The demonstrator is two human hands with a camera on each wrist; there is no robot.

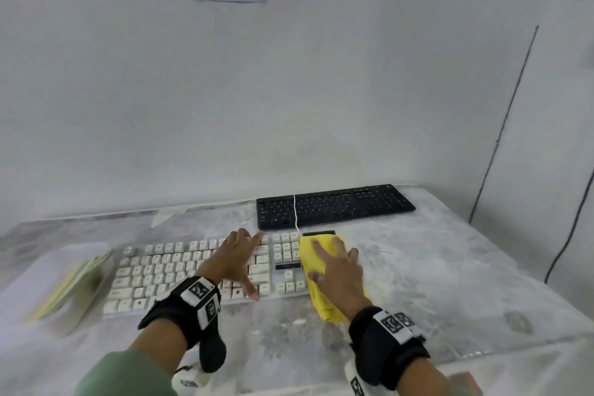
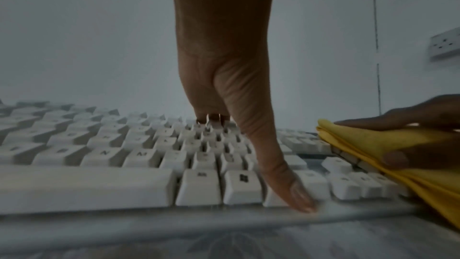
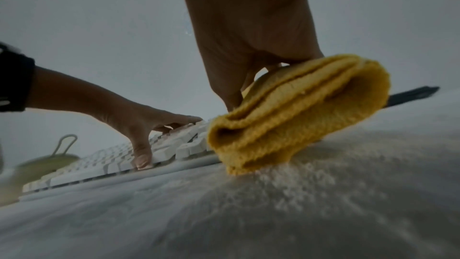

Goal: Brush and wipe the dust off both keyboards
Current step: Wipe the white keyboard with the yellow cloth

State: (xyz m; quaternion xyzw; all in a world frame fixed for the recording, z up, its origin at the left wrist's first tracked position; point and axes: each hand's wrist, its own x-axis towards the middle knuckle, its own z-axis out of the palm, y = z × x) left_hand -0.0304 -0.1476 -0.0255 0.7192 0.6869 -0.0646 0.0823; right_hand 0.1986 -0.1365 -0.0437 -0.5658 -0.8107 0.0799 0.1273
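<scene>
My left hand [image 1: 239, 262] rests spread on the white keyboard [image 1: 160, 270], fingertips near its back row and thumb [image 2: 286, 184] at its front edge. My right hand [image 1: 337, 270] lies flat, fingers straight, on a folded yellow cloth [image 1: 323, 304]. It presses that cloth onto the keyboard's right end, over the number pad. The cloth [image 3: 298, 115] hangs past the keyboard's front edge onto the table. A black keyboard [image 1: 334, 207] lies behind, against the wall, untouched. A pale green brush [image 1: 77, 280] lies left of the white keyboard.
White dust [image 3: 298, 180] covers the patterned table [image 1: 450, 283] to the right of the cloth. A thin white cord [image 1: 294, 212] crosses the black keyboard. The wall stands close behind, with a black cable [image 1: 501, 125] and a socket [image 2: 445, 46] on the right.
</scene>
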